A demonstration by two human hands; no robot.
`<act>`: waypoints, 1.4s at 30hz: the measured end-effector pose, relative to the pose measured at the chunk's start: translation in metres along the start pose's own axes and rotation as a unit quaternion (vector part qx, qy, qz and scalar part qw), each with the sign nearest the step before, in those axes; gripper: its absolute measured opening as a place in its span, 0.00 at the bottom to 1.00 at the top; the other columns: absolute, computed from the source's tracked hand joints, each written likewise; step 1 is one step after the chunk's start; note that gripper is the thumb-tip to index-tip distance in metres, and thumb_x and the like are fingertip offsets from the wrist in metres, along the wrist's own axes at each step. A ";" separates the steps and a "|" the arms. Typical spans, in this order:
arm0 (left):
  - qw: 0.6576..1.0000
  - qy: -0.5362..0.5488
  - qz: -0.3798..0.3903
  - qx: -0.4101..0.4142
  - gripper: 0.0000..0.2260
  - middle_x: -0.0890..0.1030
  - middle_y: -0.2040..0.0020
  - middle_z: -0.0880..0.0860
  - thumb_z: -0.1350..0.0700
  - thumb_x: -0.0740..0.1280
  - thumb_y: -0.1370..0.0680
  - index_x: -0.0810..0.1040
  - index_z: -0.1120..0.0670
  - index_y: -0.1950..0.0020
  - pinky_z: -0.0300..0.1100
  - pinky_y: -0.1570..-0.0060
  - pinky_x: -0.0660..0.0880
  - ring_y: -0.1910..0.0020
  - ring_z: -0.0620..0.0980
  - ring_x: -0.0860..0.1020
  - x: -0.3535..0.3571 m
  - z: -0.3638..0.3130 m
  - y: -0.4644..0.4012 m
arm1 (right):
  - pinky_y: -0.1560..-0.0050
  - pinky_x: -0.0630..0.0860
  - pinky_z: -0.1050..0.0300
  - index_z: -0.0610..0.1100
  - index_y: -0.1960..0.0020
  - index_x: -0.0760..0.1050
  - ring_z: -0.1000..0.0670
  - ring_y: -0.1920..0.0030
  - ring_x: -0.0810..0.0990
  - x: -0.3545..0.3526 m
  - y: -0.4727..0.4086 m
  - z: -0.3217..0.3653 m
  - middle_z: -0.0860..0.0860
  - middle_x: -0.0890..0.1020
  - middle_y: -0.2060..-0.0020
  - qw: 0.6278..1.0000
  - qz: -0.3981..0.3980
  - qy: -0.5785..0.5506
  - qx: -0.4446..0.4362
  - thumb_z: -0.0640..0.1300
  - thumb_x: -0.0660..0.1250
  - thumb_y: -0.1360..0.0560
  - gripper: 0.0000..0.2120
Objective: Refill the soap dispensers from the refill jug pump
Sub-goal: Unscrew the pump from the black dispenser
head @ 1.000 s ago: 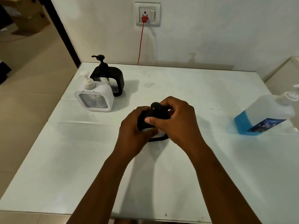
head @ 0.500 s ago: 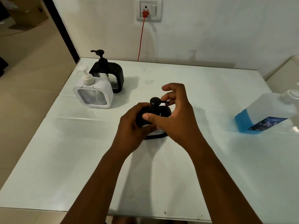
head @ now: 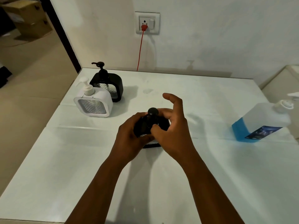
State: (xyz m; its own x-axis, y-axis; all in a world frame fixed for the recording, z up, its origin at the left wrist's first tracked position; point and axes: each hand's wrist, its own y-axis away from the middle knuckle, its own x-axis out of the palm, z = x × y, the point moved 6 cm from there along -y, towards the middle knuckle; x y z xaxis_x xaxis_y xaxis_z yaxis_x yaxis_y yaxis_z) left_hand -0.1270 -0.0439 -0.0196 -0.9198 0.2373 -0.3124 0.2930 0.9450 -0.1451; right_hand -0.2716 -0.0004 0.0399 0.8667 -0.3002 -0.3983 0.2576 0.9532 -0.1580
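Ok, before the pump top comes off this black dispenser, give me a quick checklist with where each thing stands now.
1. Black dispenser steadied: ok, left hand grips its body on the table.
2. Grip on the pump neck: ok, right hand pinches it, upper fingers lifted.
3. Pump already loosened: cannot tell.
4. Refill jug close by: ok, to the right, blue liquid low in it.
5. Jug standing upright: not ok, it looks tilted.
6. Other two dispensers out of the way: ok, white dispenser and second black one stand far left.
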 end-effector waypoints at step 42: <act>1.000 -0.018 0.014 -0.021 0.24 0.85 0.45 0.37 0.58 0.85 0.29 0.81 0.43 0.39 0.31 0.46 0.79 0.44 0.39 0.84 -0.001 -0.002 0.000 | 0.50 0.81 0.55 0.39 0.46 0.79 0.48 0.53 0.86 -0.103 -0.022 0.065 0.46 0.86 0.53 0.949 -0.187 -0.247 -0.053 0.37 0.77 0.30 0.14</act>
State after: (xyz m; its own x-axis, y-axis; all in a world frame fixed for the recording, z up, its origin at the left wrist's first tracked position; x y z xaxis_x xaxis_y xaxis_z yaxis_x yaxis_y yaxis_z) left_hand -0.1267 -0.0438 -0.0179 -0.9011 0.2567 -0.3494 0.3074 0.9466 -0.0972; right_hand -0.3385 0.0120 0.1432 0.8242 -0.5394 0.1725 0.5654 0.7661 -0.3057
